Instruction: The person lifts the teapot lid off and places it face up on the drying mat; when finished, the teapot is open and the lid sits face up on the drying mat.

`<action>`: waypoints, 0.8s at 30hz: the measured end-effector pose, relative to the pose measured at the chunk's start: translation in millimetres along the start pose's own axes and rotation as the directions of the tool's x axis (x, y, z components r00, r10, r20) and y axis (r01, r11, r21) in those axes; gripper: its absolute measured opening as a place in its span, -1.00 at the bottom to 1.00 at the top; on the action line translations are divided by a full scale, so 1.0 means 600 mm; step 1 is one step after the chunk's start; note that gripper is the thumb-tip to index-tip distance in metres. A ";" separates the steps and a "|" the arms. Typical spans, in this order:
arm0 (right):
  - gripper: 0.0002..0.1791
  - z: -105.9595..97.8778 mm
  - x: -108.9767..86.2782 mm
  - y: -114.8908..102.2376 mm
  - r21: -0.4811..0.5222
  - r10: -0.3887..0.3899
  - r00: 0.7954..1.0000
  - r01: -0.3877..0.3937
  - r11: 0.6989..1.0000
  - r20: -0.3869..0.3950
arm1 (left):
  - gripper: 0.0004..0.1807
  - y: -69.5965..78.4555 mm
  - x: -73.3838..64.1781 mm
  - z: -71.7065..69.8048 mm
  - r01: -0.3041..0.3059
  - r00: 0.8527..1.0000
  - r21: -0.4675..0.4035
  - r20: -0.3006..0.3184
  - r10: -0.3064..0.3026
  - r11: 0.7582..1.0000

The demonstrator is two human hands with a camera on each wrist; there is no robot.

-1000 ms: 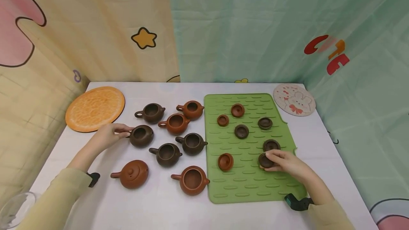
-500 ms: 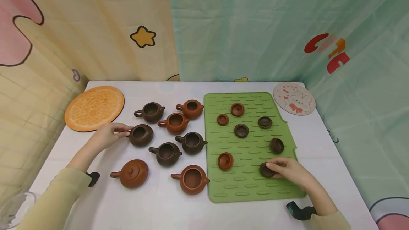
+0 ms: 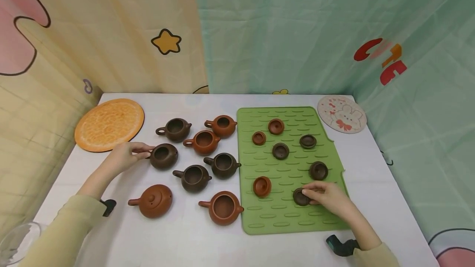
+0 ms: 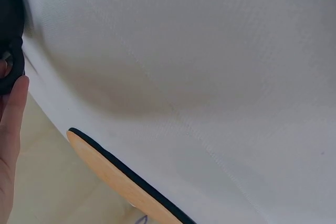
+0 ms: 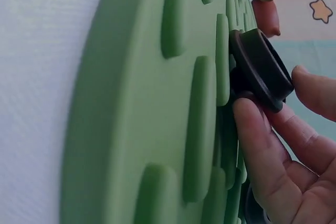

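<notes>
In the head view my left hand (image 3: 124, 160) pinches the handle of a dark brown lidless teapot (image 3: 165, 160) at the left of the group. The left wrist view shows its dark ring handle (image 4: 18, 66) between the fingers. My right hand (image 3: 331, 197) holds a small dark teapot lid (image 3: 300, 197) by its edge, over the near part of the green ridged mat (image 3: 276, 221). Seen from the right wrist, this lid (image 5: 262, 72) is tilted, hollow underside up, with thumb and fingertips at its rim. Another dark lid (image 3: 318, 171) lies just behind it.
Several other lidless teapots, dark and reddish, stand between the hands, such as a reddish teapot (image 3: 224, 208) near the mat. One reddish teapot (image 3: 153, 201) wears its lid. More lids, including a reddish lid (image 3: 262, 186), lie on the mat. Round mats, one orange (image 3: 109, 125), lie in the back corners.
My right hand has drawn the dark lid toward me, then a little left. The dark lid behind it tipped on its side and now lies flat. The left hand keeps its place.
</notes>
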State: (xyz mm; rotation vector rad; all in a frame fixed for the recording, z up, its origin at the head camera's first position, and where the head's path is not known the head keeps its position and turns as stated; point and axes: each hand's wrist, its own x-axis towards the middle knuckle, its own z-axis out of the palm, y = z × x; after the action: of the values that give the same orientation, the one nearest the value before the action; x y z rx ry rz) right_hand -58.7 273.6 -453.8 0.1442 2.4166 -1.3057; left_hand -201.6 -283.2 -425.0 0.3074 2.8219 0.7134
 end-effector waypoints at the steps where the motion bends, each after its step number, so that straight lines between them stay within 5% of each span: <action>1: -0.56 0.000 0.000 -0.002 -0.006 -0.004 1.000 0.004 1.000 0.005 | -0.73 -0.001 -0.001 -0.001 -0.001 1.000 0.000 -0.001 0.001 1.000; 6: -0.54 -0.004 -0.002 -0.016 -0.096 -0.034 0.999 0.034 0.995 0.000 | -0.73 -0.001 -0.004 -0.001 -0.011 1.000 0.000 -0.016 0.011 1.000; 12: -0.58 -0.011 0.004 -0.049 -0.291 -0.142 0.988 0.119 0.949 -0.059 | -0.67 0.004 -0.006 -0.005 -0.048 0.999 -0.016 -0.001 0.048 0.999; 16: -0.60 -0.004 0.023 -0.089 -0.308 -0.222 0.974 0.199 0.930 -0.041 | -0.63 0.008 -0.021 -0.019 -0.060 0.997 -0.018 -0.042 0.059 0.998; 20: -0.64 0.021 0.054 -0.145 -0.270 -0.315 0.948 0.316 0.910 0.047 | -0.63 0.015 -0.053 -0.026 -0.119 0.985 -0.030 -0.131 0.114 0.992; 24: -0.69 0.067 0.086 -0.212 -0.217 -0.427 0.891 0.452 0.865 0.153 | -0.64 0.021 -0.097 -0.012 -0.176 0.964 0.006 -0.203 0.174 0.984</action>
State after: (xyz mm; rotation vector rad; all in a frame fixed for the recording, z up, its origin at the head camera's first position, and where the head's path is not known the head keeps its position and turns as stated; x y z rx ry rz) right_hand -128.5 164.5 -393.7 -0.5641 2.5882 -1.1286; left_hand -146.1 -290.1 -403.5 0.5159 3.0078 0.8420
